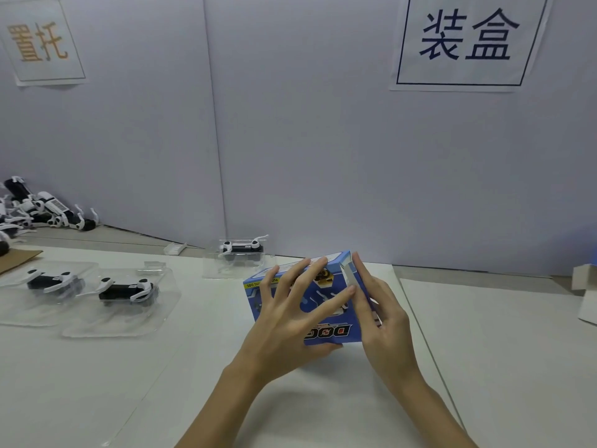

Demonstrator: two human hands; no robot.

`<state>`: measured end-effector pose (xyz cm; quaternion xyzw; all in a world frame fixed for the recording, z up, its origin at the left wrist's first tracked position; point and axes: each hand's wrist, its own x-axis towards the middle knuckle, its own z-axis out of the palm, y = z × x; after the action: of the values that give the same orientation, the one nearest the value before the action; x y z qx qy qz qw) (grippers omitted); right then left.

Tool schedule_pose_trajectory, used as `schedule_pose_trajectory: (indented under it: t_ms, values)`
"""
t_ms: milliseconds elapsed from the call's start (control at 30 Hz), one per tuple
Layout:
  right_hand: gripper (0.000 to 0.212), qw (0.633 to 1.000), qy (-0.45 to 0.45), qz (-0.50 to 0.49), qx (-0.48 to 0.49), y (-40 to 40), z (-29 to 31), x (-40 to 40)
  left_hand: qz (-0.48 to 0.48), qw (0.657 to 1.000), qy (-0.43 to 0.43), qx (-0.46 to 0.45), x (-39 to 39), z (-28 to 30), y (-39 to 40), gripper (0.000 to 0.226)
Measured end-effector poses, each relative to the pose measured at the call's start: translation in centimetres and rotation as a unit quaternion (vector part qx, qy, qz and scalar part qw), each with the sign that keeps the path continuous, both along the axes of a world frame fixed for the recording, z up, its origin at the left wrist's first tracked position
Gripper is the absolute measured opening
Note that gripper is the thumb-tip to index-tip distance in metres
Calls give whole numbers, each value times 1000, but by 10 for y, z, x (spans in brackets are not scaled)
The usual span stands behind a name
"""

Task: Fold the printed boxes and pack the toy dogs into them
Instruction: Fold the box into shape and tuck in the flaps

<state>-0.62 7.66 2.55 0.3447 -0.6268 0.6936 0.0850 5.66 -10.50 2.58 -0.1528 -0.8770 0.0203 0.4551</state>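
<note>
A blue printed box (326,303) with "DOG" lettering is held above the white table, a little right of centre. My left hand (290,315) lies over its printed face with fingers spread and straight, the thumb under the box. My right hand (378,305) presses straight fingers against the flap at the box's right end. Three black-and-white toy dogs sit in clear plastic trays: one at the back (240,248), two at the left (127,291) (51,281).
A heap of loose toy dogs (35,208) lies at the far left by the wall. A small clear plastic piece (174,248) sits near the back tray. White cartons (584,292) stand at the right edge. Brown cardboard (16,258) shows at the left.
</note>
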Motion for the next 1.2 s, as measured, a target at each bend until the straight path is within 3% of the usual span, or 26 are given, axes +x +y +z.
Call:
schedule_pose_trajectory:
  t_ms: [400, 1000, 1200]
  values:
    - [53, 1000, -5, 13, 23, -4, 2, 5, 2, 1000, 14, -2, -3, -2, -4, 71]
    - [51, 996, -48, 73, 22, -4, 10, 12, 29, 1000, -13, 0, 11, 13, 12, 73]
    - [50, 991, -75, 91, 64, -3, 10, 11, 42, 999, -5, 7, 10, 13, 18, 79]
